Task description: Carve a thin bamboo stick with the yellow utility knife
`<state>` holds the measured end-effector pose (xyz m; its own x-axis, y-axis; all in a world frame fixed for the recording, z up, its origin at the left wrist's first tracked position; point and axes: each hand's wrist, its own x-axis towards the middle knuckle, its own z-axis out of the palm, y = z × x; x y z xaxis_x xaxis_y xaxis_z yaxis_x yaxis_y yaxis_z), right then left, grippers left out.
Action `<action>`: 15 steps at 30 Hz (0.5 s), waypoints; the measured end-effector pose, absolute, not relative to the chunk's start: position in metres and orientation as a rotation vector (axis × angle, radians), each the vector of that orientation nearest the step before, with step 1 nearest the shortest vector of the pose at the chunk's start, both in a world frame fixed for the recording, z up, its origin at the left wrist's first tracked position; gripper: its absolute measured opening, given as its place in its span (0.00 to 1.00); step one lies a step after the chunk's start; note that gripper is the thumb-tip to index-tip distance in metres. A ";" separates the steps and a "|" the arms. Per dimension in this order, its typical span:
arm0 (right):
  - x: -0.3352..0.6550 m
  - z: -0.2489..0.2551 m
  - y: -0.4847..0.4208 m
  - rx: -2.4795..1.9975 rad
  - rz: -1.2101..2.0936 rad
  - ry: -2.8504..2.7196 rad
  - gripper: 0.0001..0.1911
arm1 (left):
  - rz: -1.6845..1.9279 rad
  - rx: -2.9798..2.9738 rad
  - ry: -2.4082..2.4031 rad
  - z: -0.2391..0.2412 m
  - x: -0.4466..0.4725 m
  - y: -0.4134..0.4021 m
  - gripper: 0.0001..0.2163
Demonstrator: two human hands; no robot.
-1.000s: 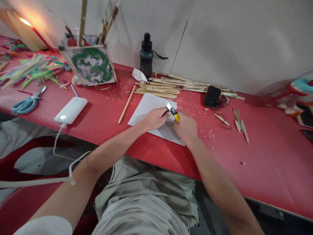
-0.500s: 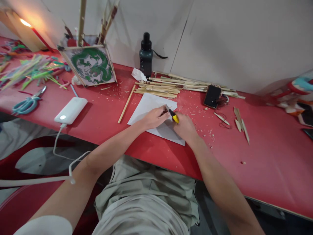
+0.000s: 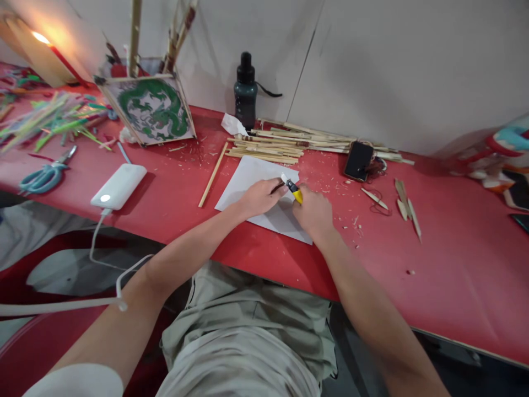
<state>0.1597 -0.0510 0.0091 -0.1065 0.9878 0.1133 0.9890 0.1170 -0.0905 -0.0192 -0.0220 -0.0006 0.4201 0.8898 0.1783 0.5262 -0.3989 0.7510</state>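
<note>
Right hand (image 3: 316,212) is clenched around the small yellow-handled craft knife (image 3: 295,191), and left hand (image 3: 260,197) pinches a thin dark sliver (image 3: 278,188) right at the blade. Both sit over the white paper sheet (image 3: 248,176) on the red table (image 3: 433,264), with pale bamboo sticks (image 3: 268,148) stacked just behind.

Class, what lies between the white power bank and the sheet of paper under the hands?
Head view: one bamboo stick lies slantwise on the red table between power bank and paper.

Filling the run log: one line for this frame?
right hand: shut on yellow knife | left hand: on white paper beside knife tip | surface: red table, wood shavings
</note>
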 end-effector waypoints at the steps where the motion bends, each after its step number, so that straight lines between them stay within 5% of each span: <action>1: 0.159 0.010 -0.051 -2.011 -0.020 -2.235 0.17 | 0.768 2.062 1.216 0.001 -0.019 -0.023 0.13; 15: 0.165 0.008 -0.047 -1.971 0.052 -2.182 0.22 | 0.869 1.981 1.160 -0.002 -0.022 -0.022 0.15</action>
